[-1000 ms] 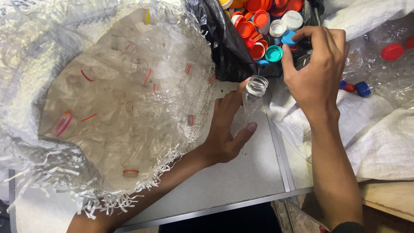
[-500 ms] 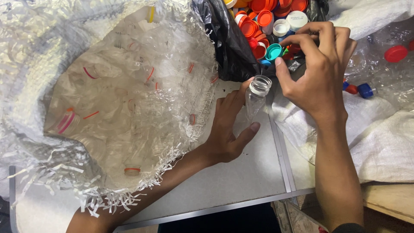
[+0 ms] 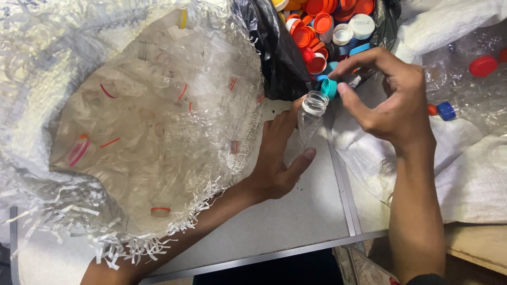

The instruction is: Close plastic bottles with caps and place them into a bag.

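Between two sacks, both hands work one clear bottle.
Left hand [image 3: 277, 158] clamps the uncapped bottle [image 3: 309, 119] at centre; right hand [image 3: 393, 100] pinches a teal cap [image 3: 329, 87] beside its mouth. Black bag [image 3: 277, 47] at 12 o'clock holds caps; white sack [image 3: 63, 63] at 9 o'clock holds bottles.

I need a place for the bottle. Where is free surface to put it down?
Bare grey tabletop lies below the left hand, between the woven sack of clear bottles and the white sack. It is crowded above, around the black bag of caps.
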